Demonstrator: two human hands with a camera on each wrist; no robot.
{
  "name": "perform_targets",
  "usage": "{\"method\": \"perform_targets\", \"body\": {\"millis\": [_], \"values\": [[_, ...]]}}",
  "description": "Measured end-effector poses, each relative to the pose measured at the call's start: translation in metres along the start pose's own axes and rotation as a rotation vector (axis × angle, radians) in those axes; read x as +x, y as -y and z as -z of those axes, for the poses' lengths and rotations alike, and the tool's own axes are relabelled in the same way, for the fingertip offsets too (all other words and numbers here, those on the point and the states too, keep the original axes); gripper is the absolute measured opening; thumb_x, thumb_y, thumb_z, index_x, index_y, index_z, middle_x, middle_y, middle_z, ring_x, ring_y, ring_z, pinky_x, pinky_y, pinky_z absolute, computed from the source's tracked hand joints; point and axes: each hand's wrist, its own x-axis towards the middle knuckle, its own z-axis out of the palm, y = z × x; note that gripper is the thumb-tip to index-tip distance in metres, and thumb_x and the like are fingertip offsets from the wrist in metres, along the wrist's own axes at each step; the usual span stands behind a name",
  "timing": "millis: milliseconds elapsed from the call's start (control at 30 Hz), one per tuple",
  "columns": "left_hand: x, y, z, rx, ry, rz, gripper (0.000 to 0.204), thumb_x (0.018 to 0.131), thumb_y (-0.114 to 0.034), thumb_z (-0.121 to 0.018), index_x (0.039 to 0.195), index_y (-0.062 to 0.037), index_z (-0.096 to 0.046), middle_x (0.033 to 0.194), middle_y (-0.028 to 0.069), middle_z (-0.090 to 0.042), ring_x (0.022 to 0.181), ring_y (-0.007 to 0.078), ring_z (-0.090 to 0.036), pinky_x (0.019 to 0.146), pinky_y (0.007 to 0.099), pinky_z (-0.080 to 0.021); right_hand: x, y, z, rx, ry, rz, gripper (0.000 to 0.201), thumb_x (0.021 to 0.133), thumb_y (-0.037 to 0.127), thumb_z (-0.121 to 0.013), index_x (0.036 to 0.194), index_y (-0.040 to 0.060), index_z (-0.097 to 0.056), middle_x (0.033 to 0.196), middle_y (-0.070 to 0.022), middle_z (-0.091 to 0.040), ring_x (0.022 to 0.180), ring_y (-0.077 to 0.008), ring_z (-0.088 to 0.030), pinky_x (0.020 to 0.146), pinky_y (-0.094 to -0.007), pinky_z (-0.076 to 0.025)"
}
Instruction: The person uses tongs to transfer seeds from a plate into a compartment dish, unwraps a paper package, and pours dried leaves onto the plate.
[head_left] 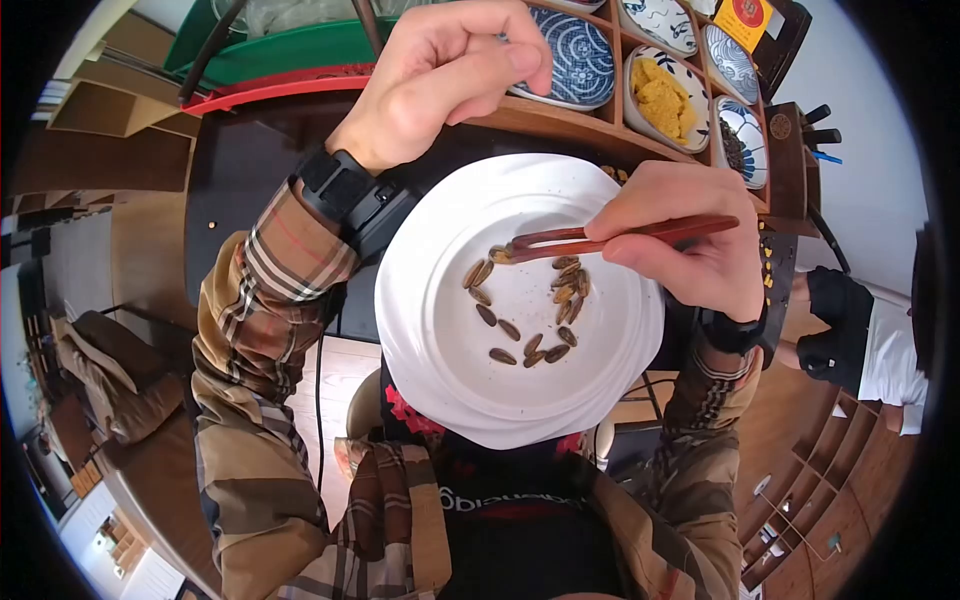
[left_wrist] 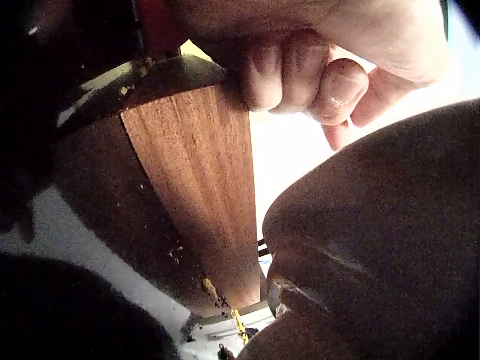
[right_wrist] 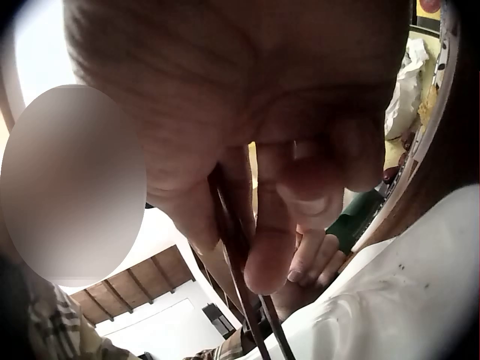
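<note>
Right hand (head_left: 692,240) pinches reddish-brown tweezers (head_left: 685,229), tips at a brown pod (head_left: 498,256) inside the white dish (head_left: 402,300), where other pods (head_left: 509,330) lie in a loose ring; the left hand (head_left: 440,88), loosely curled, holds nothing visible. Arranging pods singly seems the step in hand. Whether the tips grip I cannot tell; the next move likely calls for a light, steady squeeze.

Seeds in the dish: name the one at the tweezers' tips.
The topmost seed of the left cluster in the head view, at the tips of the brown tweezers; the rest lie farther off.
</note>
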Motion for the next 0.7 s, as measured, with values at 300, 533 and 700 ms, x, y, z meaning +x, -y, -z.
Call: {"method": "perform_targets", "body": {"millis": [300,533,700], "values": [[0.0,0.002,0.0,-0.005,0.016,-0.017,0.016,0.101,-0.013,-0.058,0.094,0.0004,-0.063,0.061,-0.0056,-0.05,0.048,0.0011,-0.033,0.046,0.0215,-0.02,-0.005,-0.002,-0.003,-0.021,-0.014,-0.06,0.009,0.087,0.003,-0.076,0.096,0.001,-0.075,0.086,-0.0058,-0.071,0.072,-0.0129,-0.065,0.063,-0.0247,-0.049],[0.0,0.001,0.002,-0.007,0.027,-0.007,0.016,0.101,-0.013,-0.057,0.095,0.0,-0.062,0.063,-0.0052,-0.052,0.048,0.0014,-0.034,0.046,0.0215,-0.021,-0.009,-0.009,-0.002,-0.012,-0.106,-0.091,0.008,0.093,0.007,-0.072,0.098,0.0007,-0.072,0.088,-0.0057,-0.071,0.074,-0.0113,-0.065,0.064,-0.0236,-0.049],[0.002,0.007,0.007,0.107,0.06,-0.102,0.02,0.1,-0.017,-0.055,0.095,0.001,-0.063,0.063,-0.005,-0.05,0.049,0.0011,-0.033,0.047,0.0212,-0.02,-0.015,-0.009,-0.001,0.161,-0.239,-0.124,0.007,0.095,0.006,-0.068,0.096,-0.0003,-0.071,0.088,-0.006,-0.071,0.071,-0.0086,-0.062,0.061,-0.0219,-0.047]]}}
